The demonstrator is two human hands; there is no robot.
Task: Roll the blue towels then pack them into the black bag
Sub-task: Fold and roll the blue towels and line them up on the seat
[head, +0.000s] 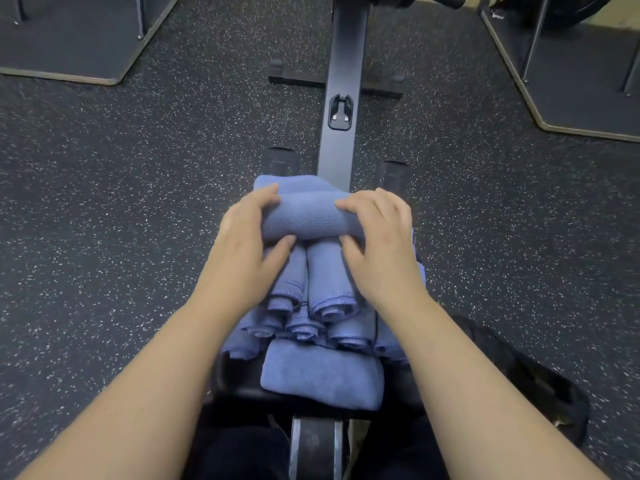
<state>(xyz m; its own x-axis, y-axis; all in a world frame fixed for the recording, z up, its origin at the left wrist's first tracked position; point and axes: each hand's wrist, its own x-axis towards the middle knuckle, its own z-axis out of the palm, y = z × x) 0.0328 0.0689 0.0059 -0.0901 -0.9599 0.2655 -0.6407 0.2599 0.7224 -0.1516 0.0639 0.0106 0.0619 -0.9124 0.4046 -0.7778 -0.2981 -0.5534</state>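
Rolling one blue towel point(306, 216), gripped by left hand point(247, 237) and right hand point(377, 237); next, probably tightening, then black bag point(540, 386).

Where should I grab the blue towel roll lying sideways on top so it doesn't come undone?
Hold the top roll near both ends, coming from above, as the left hand and right hand do now. It lies crosswise on the other rolled towels, so fingers over the far side and thumbs underneath probably keep it wound.
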